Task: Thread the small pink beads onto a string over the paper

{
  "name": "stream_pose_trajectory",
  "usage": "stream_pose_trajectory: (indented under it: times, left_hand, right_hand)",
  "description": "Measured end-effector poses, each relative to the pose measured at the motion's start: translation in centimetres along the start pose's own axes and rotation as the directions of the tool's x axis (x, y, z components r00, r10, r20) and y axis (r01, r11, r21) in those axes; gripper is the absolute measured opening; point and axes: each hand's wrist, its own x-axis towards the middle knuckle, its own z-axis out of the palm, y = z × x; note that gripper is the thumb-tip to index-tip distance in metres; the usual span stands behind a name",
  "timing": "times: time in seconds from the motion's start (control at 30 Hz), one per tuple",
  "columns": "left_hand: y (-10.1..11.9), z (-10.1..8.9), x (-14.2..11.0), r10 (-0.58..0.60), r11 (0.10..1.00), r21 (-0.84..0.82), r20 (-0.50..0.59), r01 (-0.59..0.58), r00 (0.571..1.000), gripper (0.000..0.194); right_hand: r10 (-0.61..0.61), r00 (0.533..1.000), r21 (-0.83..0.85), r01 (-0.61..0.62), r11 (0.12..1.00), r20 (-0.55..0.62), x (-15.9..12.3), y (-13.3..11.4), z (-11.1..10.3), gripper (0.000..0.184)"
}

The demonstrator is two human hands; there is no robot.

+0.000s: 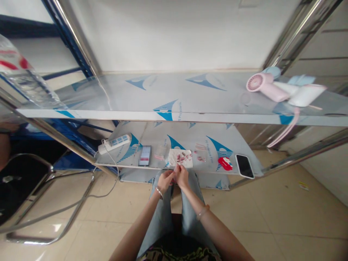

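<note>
My left hand (164, 180) and my right hand (182, 175) meet above my knees, just in front of the lower metal shelf (152, 137). Both have their fingers pinched together on something small that I cannot make out. Right beyond them a white tissue (180, 158) with several small red and pink pieces lies at the shelf's front edge. Small clear bags (200, 152) with pink pieces lie to its right, and another clear bag (159, 155) to its left.
On the lower shelf lie a white power strip (114, 144), a small card (144, 156), a red-and-white item (225, 163) and a black phone (244, 166). The upper shelf (174, 96) carries a pink hair dryer (268, 87). A metal chair (32, 188) stands at left.
</note>
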Motion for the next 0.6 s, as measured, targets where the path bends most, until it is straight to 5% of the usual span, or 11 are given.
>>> stream_pose_trajectory:
  times: [0.13,0.4,0.6]
  left_hand:
    - [0.7,-0.8,0.1,0.107,0.993,0.042,-0.033,-0.106,0.994,0.016]
    - [4.4,-0.8,0.7,0.127,0.992,-0.02,0.174,-0.125,0.976,0.012]
    - [6.2,-0.7,0.5,0.084,0.994,0.039,0.347,-0.104,0.934,0.012]
  right_hand:
    - [0.034,0.999,0.054,-0.031,0.998,-0.04,-0.5,-0.2,-0.9,0.036]
    - [0.061,0.996,0.401,-0.085,0.912,0.072,2.2,-2.4,-5.8,0.048]
    - [-0.009,0.999,0.322,0.024,0.946,-0.046,2.4,-1.5,-7.5,0.055]
